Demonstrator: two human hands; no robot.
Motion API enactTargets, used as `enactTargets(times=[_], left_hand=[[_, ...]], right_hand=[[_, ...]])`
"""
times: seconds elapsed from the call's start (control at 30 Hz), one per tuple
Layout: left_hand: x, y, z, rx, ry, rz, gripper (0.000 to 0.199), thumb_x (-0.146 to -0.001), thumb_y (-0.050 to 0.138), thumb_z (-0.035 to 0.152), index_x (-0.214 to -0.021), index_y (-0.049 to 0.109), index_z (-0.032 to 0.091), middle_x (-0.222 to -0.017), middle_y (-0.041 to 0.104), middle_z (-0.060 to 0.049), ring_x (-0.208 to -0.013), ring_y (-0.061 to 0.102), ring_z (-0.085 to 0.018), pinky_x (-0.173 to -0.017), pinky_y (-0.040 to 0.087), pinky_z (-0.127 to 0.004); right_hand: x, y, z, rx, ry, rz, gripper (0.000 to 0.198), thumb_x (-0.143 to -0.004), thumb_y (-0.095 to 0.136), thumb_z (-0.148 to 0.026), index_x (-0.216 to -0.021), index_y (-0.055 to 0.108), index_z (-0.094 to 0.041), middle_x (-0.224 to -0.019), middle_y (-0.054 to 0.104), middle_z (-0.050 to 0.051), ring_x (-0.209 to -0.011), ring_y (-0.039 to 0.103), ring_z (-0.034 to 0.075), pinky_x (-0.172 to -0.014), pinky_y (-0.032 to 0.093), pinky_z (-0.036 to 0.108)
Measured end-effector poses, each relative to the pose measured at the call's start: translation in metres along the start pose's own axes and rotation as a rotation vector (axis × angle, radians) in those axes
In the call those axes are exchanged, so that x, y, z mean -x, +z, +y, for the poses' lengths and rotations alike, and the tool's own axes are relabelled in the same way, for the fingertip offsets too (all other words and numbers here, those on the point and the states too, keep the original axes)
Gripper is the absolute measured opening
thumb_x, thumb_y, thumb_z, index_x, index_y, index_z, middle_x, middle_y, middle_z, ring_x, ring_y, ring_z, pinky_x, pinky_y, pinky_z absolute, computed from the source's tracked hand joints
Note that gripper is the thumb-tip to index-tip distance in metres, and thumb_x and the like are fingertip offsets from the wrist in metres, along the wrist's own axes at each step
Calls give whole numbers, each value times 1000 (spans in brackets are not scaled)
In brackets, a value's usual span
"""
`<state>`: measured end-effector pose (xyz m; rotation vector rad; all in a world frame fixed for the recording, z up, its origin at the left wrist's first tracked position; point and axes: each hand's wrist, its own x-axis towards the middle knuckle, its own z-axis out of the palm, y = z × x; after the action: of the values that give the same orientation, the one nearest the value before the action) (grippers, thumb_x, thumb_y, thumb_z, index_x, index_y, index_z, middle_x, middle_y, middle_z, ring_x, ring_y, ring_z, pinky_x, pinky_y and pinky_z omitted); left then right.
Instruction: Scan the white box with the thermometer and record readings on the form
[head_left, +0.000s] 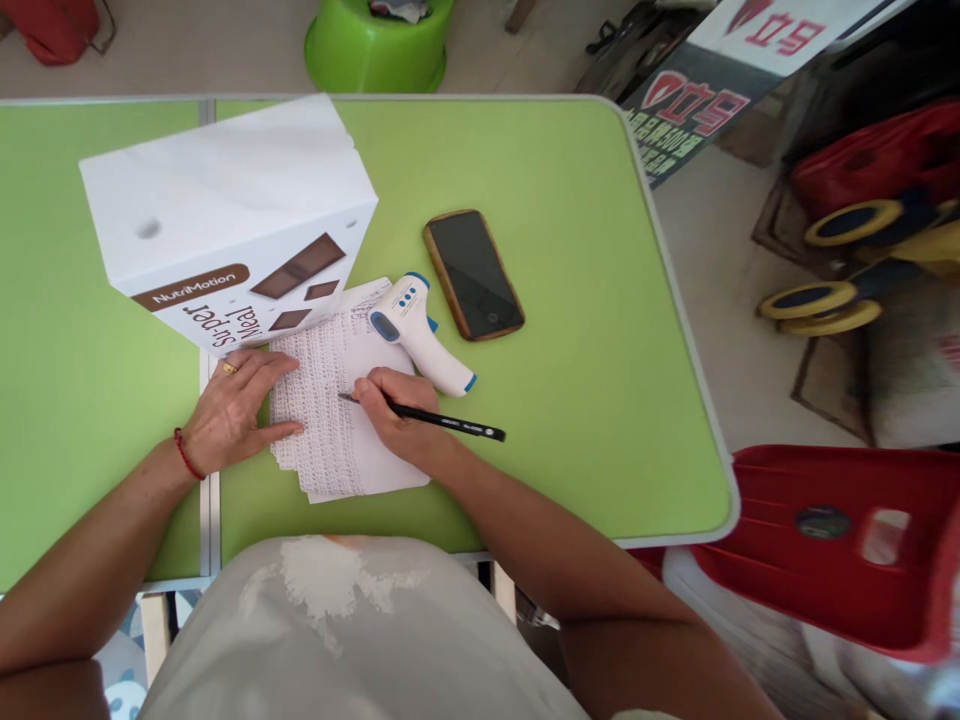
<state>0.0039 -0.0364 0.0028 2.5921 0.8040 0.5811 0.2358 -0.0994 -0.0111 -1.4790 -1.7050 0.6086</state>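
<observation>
My right hand (397,415) is closed around a black pen (457,425), its tip on or just above the paper (330,430). Close rows of handwriting cover the left part of the sheets, while the right part is blank. My left hand (238,408) lies with fingers spread on the sheets' left edge, touching the paper. A white and blue infrared thermometer (420,335) rests over the paper's upper right. Behind my left hand stands a white box (225,210) with brown print, which hides the back edge of the sheets.
A dark phone (476,275) in a brown case lies right of the thermometer on the green table (592,400). A green stool (375,50) stands beyond the far edge. To the right are a red plastic tray (825,580) and yellow-rimmed items (817,300).
</observation>
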Motion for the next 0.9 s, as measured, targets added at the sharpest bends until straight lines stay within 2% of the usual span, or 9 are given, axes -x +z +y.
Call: enactTargets(times=[0.2,0.33,0.5,0.7,0.83,0.9], left_hand=[[0,0,-1,-15,22,10,59,-86,63,53,-130,49,16,-119,62,-15,-109,57,-30,-96,45,-47],[0,1,0,-20,37,20,59,-86,64,51,-130,48,15,-118,62,-15,-108,57,-31,-95,46,-47],[-1,0,0,-27,57,31,58,-87,63,51,-128,48,12,-116,62,-17,-107,57,-31,-93,47,-48],[0,0,0,-27,34,16,58,-87,62,52,-130,48,15,-119,62,-15,-108,57,-31,-95,47,-48],[-1,-1,4,-10,41,28,55,-88,64,49,-129,48,16,-117,61,-14,-108,57,-30,-93,47,-47],[-1,-3,5,1,71,129,48,-88,66,39,-128,48,19,-115,61,-11,-105,58,-27,-90,49,-43]], right_hand=[[0,-2,2,-15,-5,-71,40,-95,42,-36,-57,44,-22,-52,53,0,-51,51,13,-51,40,26],[1,-2,1,3,-12,-40,41,-96,40,-36,-58,41,-22,-51,50,0,-50,49,12,-51,40,26],[0,-3,-2,-33,-97,37,38,-96,41,-33,-60,44,-22,-52,49,-1,-49,47,11,-51,38,26],[-1,-1,-2,-30,-127,48,38,-96,44,-31,-60,47,-21,-51,48,-2,-48,47,11,-49,37,26],[-2,2,2,-39,-236,85,24,-94,53,-31,-74,59,-20,-65,61,2,-60,57,13,-57,46,27],[-3,1,7,72,-312,75,16,-93,56,-30,-84,64,-20,-75,64,4,-71,59,16,-64,48,28]])
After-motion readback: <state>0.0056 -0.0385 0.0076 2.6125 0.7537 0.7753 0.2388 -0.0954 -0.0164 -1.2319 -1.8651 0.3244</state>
